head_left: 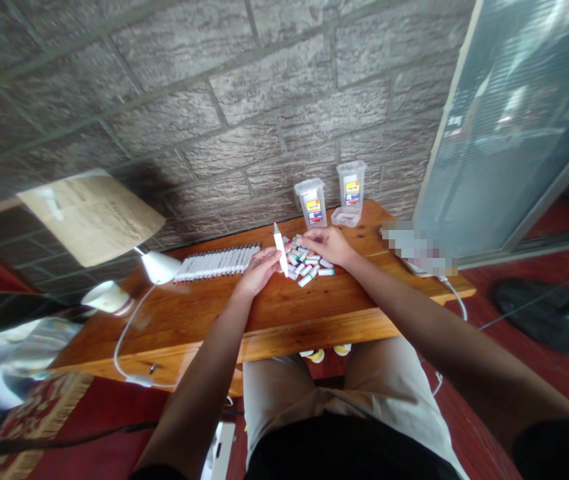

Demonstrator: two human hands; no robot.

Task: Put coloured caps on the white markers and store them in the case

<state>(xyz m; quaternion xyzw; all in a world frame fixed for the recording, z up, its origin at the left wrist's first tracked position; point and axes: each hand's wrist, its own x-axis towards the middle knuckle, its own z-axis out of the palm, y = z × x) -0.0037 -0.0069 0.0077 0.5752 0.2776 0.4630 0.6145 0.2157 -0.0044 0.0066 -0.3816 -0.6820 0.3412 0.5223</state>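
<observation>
A blurred patch sits right of the right hand fingers; some caps hide beneath them.

This looks like a room in a home. A wooden surface stands against a grey brick wall at 12 o'clock. Markers lie on it. A lamp sits at 9 o'clock, a rug at 8 o'clock and a fan at 3 o'clock.

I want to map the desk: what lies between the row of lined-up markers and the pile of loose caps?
In the head view, the left hand lies there, holding a white marker nearly upright.
</observation>
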